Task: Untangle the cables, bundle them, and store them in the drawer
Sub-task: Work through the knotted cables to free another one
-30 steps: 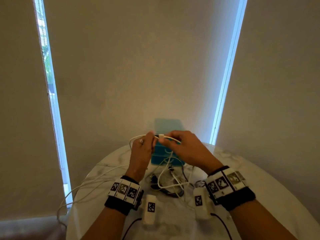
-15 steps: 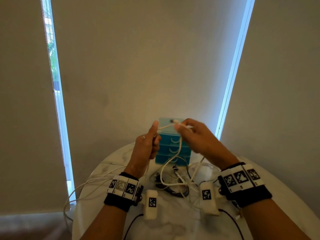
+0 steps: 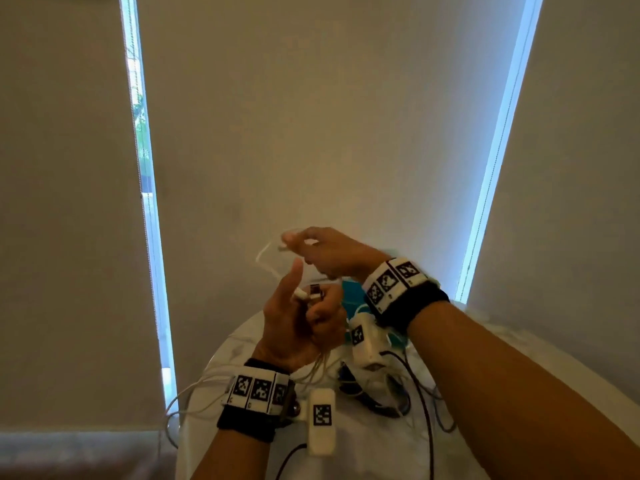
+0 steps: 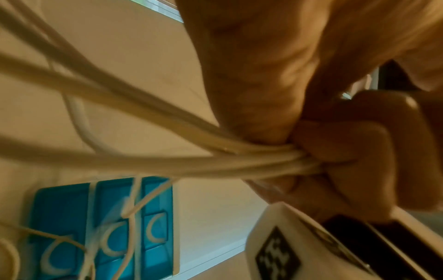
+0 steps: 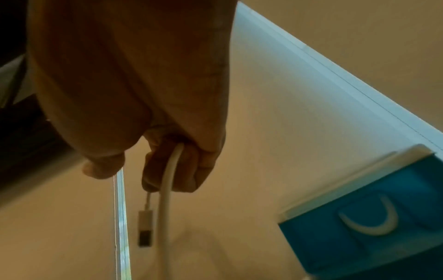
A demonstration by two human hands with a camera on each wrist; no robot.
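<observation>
Since half a second ago our hands have drawn apart: the right hand (image 3: 325, 251) has risen and swung to the far left, above the left hand (image 3: 301, 323), where before the two met at one level in front of the drawer unit (image 3: 353, 296).

We hold the white cable (image 3: 268, 263) in both hands. The left hand's fingers are curled round several gathered strands, with a connector plug (image 3: 313, 293) showing at the top of the fist and the thumb standing up; the left wrist view shows the strands (image 4: 191, 157) bunched where they enter the fist. The right hand's fingers are curled round the cable further along, with a second plug (image 5: 145, 227) dangling below the fingers in the right wrist view.

The free stretch arcs between the hands, running near to far and bowing out to the left. We judge the next move is to bring that stretch back over the left hand as another loop, so the right hand, higher and farther, does the travelling while the left stays as the anchor.

More cables (image 3: 374, 393) lie tangled on the tabletop (image 3: 519, 393) below the right wrist, near the drawer unit, which stands at the far side, mostly hidden behind the right wrist. Whether any drawer is open we cannot tell.
</observation>
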